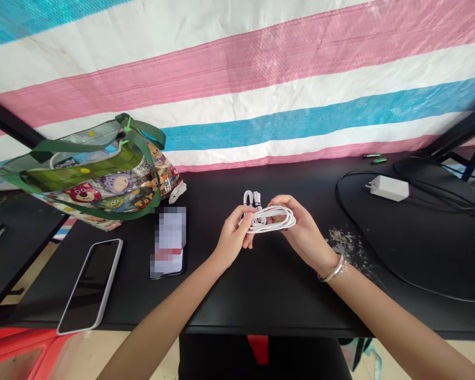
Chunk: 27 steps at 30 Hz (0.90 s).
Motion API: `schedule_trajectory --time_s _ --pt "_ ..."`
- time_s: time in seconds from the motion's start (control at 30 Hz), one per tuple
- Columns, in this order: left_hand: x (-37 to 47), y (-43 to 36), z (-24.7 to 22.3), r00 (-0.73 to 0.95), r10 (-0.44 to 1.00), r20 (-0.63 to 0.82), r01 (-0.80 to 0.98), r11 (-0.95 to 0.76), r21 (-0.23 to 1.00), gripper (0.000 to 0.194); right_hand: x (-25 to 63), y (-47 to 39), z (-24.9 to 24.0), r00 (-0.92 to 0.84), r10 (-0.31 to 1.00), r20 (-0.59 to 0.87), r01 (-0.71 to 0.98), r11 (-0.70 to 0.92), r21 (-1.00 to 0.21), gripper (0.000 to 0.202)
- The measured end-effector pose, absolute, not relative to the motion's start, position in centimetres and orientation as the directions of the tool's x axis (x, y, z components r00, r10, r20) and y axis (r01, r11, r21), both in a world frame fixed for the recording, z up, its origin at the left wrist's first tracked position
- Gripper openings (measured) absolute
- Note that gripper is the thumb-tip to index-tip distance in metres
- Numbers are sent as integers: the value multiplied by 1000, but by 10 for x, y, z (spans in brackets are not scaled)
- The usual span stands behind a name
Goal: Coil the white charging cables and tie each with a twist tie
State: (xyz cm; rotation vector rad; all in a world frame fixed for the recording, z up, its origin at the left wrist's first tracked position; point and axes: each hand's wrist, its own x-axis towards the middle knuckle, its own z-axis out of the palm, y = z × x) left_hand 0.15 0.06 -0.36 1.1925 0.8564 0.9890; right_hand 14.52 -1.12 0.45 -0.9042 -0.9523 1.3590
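Note:
A coiled white cable (pixel 275 220) is held between my two hands over the middle of the black table. My left hand (pixel 235 232) pinches the coil's left end with the thumb on top. My right hand (pixel 296 224) has its fingers closed round the coil's right end, and a silver bracelet circles that wrist. Just behind my left fingers, another looped part of white cable (pixel 256 199) stands up, bound with a dark tie. Whether it belongs to the same cable I cannot tell.
Left on the black table (pixel 221 306) are a lit phone (pixel 168 243), a dark-screened phone (pixel 91 285) and a cartoon-print bag (pixel 114 184). To the right lie a white charger (pixel 390 188), black cables (pixel 352 232), green batteries (pixel 380 161) and pale debris (pixel 346 243). A striped sheet (pixel 261 111) hangs behind.

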Motion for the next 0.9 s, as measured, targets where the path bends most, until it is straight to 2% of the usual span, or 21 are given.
schedule_trajectory --time_s 0.17,0.47,0.9 --pt "0 0 -2 369 929 -23 -103 65 993 43 146 -11 5 -19 1000 -9 -402 -16 -916 31" --pt "-4 3 -5 316 948 25 -43 -12 999 48 148 -9 6 -179 976 -122 -513 -198 -835 34" --pt "-3 2 -4 351 936 18 -24 -10 1000 46 150 -6 7 -62 992 -112 -514 -128 -848 23"
